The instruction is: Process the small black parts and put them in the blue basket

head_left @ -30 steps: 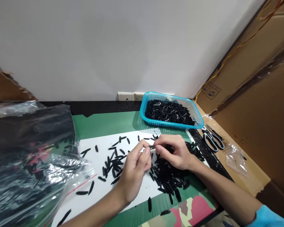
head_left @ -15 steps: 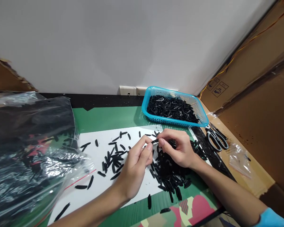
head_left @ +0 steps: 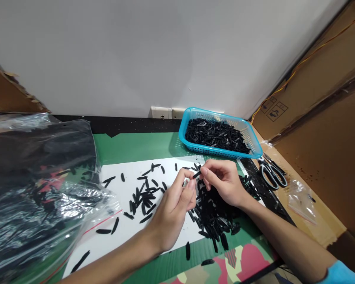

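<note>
Black strip hides partly in right hand

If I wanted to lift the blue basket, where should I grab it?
Probably by the rim at both short ends, one hand each, coming in from left and right. The blue basket is longer than wide, and its rim runs all round. Keep it level: it's open-topped, with black pieces inside.

Pale wall behind, brown cardboard right.
</note>
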A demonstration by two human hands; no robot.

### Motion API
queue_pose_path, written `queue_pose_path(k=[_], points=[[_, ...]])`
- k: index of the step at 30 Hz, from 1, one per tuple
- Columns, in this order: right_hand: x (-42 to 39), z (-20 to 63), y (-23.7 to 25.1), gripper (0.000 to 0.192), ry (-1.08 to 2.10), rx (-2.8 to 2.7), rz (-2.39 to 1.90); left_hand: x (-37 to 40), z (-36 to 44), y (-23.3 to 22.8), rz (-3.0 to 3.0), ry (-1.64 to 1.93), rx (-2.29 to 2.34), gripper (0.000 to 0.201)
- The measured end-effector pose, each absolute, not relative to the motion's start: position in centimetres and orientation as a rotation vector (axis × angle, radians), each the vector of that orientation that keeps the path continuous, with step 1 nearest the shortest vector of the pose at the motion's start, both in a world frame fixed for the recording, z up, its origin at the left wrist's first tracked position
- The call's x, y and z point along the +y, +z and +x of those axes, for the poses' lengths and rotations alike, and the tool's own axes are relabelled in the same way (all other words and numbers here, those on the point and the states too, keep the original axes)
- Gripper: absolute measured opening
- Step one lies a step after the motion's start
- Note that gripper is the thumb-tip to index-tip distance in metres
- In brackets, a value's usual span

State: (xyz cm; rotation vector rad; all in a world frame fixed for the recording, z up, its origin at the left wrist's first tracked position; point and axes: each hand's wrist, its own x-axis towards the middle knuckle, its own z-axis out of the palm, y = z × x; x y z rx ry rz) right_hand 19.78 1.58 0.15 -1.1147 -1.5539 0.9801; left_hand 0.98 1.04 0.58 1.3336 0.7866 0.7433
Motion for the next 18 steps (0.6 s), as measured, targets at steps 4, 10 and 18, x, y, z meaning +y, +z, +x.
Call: queue_pose_path(k=[4, 10, 18], points=[[1.6, 19.7, 0.5, 0.045, 0.995, -1.595, -1.105, 1.3, 0.8, 0.3, 1.404, 0.705, 0.758, 0.033], [1.6, 19.7, 0.5, 0.050, 1.081, -1.593, -1.108, 1.4, 0.8, -0.4, 1.382, 0.775, 0.753, 0.037], [1.4, 19.6, 0.0, 0.036, 0.956, -1.605, -1.088, 1.4, 0.8, -0.7, 1.325, 0.751, 0.759, 0.033]])
